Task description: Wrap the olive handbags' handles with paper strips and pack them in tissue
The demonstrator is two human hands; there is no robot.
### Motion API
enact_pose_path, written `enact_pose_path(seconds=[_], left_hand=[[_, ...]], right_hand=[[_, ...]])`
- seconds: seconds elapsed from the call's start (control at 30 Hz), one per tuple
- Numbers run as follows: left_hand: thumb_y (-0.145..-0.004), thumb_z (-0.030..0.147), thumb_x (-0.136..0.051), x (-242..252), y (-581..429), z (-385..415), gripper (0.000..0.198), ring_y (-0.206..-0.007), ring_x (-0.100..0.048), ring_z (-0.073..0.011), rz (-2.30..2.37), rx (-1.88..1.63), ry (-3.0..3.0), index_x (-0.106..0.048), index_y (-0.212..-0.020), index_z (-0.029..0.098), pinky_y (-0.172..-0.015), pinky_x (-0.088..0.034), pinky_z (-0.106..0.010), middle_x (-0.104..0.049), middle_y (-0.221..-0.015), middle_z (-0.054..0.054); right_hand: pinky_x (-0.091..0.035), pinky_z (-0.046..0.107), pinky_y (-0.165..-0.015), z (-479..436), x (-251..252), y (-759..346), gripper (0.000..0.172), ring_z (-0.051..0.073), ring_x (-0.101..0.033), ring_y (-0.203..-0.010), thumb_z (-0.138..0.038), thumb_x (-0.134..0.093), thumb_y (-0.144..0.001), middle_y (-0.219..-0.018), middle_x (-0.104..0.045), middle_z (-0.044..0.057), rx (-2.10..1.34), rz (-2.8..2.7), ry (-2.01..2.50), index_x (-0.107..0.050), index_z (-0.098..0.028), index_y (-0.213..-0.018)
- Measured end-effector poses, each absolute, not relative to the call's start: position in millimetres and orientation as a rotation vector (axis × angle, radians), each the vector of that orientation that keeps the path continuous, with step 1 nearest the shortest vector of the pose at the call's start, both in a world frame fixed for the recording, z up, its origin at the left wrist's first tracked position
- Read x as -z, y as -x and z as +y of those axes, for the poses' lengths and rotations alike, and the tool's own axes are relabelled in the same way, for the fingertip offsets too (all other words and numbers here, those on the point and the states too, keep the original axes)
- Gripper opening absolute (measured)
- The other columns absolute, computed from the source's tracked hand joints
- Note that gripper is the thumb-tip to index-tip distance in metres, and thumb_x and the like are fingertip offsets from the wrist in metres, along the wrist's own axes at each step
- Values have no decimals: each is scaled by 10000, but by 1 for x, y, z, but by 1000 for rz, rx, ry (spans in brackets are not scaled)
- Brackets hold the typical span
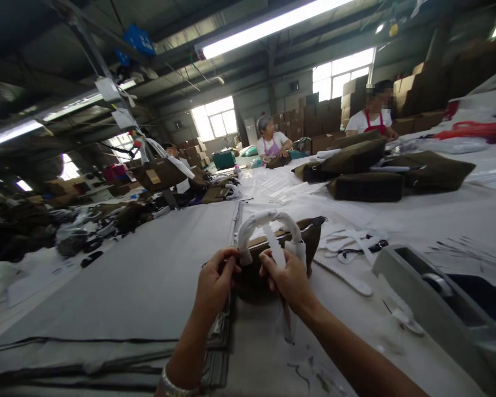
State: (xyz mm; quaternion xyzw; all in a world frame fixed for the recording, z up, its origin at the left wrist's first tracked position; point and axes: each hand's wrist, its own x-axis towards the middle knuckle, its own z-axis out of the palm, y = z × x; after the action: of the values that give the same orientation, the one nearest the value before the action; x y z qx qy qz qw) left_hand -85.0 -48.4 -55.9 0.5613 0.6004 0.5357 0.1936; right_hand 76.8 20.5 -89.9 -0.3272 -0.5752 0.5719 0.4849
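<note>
A dark olive handbag (254, 284) stands in front of me, its arched handle (268, 216) wrapped in white material. At the left base of that handle, the thumb and fingers of my left hand (215, 278) are pinched together against the bag. My right hand (291, 278) is closed at the bag's front, around a white notched strip (275, 245) that runs down from under the handle. Exactly what its fingertips press on is partly hidden. A narrow strap-like piece (287, 325) hangs below the right hand.
A grey tape dispenser (430, 309) stands close on the right, near loose white strips (347, 278). Stacked grey sheets (149, 275) cover the left side. Several olive bags (366, 186) lie ahead on the right. Co-workers (273, 144) are across the table.
</note>
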Motion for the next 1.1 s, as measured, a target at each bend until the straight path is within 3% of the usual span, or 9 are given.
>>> enact_pose_path(seconds=[0.1,0.27,0.33,0.5,0.6,0.7,0.77,0.93,1.1], left_hand=[[-940,319,-533,43,93,-46,272,-434,-481,-84,1617,-1296,-1746,-723,-1059,165,-410,-388,-183,-644,-657,-4],[-896,151,-460,24,96,-41,399,-732,-663,-145,1589,-1077,-2140,-766,-1120,274,-655,-528,-245,-699,-1169,-66],[-890,148,-494,20,95,-38,390,-822,-681,-170,1666,-1000,-2259,-774,-1096,325,-735,-518,-262,-695,-1191,-44],[-896,254,-617,18,98,-39,196,-670,-623,-126,1902,-940,-2341,-794,-932,331,-634,-457,-233,-698,-1070,-14],[-915,292,-631,21,107,-50,158,-738,-645,-133,1932,-1001,-2333,-788,-920,296,-714,-492,-246,-677,-1108,-28],[-938,303,-612,25,114,-67,166,-964,-668,-189,1915,-1090,-2312,-772,-914,263,-881,-514,-297,-666,-1197,-54],[-947,298,-603,28,116,-78,163,-1078,-650,-217,1917,-1147,-2288,-756,-923,246,-956,-508,-330,-685,-1173,-68],[-937,286,-637,39,107,-97,128,-959,-683,-175,1889,-1496,-2023,-739,-899,218,-815,-572,-260,-714,-1054,-55],[-884,196,-700,60,68,-114,36,-935,-672,-149,1770,-1984,-1734,-701,-865,226,-734,-582,-210,-684,-1080,-32]], right_hand=[[-313,227,-381,24,87,-66,292,104,-453,-399,-474,-619,-890,-602,-618,-5,-1300,-1528,742,-638,-184,-878],[-418,272,-600,32,75,-78,305,158,-552,-633,-397,-583,-941,-640,-609,4,-1136,-1786,556,-655,-201,-719],[-419,288,-635,35,70,-85,369,168,-557,-650,-413,-557,-965,-631,-614,5,-1111,-1881,503,-663,-204,-681],[-440,307,-702,40,68,-92,320,193,-587,-721,-445,-623,-931,-700,-659,7,-1110,-1953,464,-701,-218,-718],[-443,298,-671,39,72,-98,324,183,-574,-708,-487,-592,-950,-717,-643,14,-1176,-1884,498,-703,-210,-822],[-369,272,-512,36,75,-109,390,137,-482,-565,-560,-518,-974,-726,-605,12,-1314,-1804,524,-653,-195,-979],[-362,263,-498,35,74,-117,381,125,-468,-555,-567,-570,-941,-721,-574,0,-1422,-1761,518,-611,-195,-1011],[-526,329,-741,33,72,-130,403,216,-640,-839,-503,-778,-769,-921,-675,62,-1518,-1691,528,-622,-190,-969],[-536,354,-692,27,90,-128,255,238,-664,-745,-430,-714,-859,-830,-694,44,-1001,-1845,694,-615,-218,-958]])
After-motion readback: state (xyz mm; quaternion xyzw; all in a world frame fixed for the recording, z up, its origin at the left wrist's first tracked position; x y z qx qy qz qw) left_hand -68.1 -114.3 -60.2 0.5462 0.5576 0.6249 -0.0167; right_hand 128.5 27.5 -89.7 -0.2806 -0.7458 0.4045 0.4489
